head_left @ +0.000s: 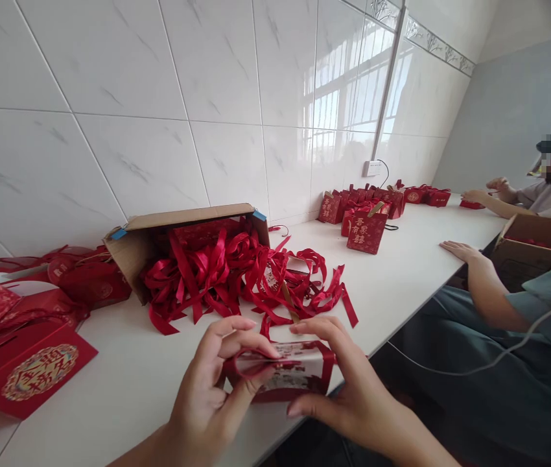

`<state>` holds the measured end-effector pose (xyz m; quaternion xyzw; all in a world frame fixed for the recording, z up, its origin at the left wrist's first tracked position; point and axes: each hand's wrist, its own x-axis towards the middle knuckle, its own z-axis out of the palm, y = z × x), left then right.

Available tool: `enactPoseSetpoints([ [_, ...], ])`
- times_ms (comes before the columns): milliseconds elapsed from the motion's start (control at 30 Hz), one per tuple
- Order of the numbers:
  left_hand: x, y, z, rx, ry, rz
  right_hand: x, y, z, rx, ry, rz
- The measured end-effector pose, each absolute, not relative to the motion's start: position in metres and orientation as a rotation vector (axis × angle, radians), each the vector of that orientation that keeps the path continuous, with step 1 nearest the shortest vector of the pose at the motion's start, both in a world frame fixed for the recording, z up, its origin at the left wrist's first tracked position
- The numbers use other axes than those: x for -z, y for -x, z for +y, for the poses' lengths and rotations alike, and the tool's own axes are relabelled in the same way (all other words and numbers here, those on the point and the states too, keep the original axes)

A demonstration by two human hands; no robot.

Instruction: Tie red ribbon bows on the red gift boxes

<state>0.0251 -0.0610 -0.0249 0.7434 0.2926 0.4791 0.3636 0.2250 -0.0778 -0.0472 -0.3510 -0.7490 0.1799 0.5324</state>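
Near the front edge of the table, a small red gift box [299,371] with pale printed panels is tipped on its side between my two hands. My left hand [222,376] is closed on its left end, thumb and fingers pinching the folded flaps. Around its right end curves my right hand [346,383], fingers on the far side and thumb on the near side. Just beyond my hands, a heap of red ribbons [217,266] spills from a cardboard box [132,253] lying on its side.
Red boxes with gold lettering [37,373] crowd the table's left. Farther right stand several small red boxes [367,232] near the wall socket [373,168]. Across the right side, a co-worker's hand [460,250] rests on the table [416,259]; another person handles a red box [470,203].
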Motion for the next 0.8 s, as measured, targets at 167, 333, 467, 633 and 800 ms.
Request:
enactPoseSetpoints([
  [167, 0.034, -0.028, -0.045, -1.336, -1.815, 0.832, 0.056, -0.246, -0.067, -0.496, 1.101, -1.949],
  [333, 0.070, -0.023, -0.018, -1.442, -1.885, 0.828, 0.064, -0.261, -0.066, -0.711, 1.040, -1.530],
  [467, 0.095, -0.022, -0.005, -1.166, -1.973, 1.081, 0.070, -0.307, -0.053, -0.516, 1.228, -0.981],
  [633, 0.098, -0.023, -0.004, -0.964, -2.136, 1.161, 0.081, -0.368, -0.004, -0.020, 1.920, -0.897],
  [800, 0.099, -0.024, -0.003, -0.997, -2.201, 1.188, 0.105, -0.367, 0.043, -0.096, 2.064, -1.124],
])
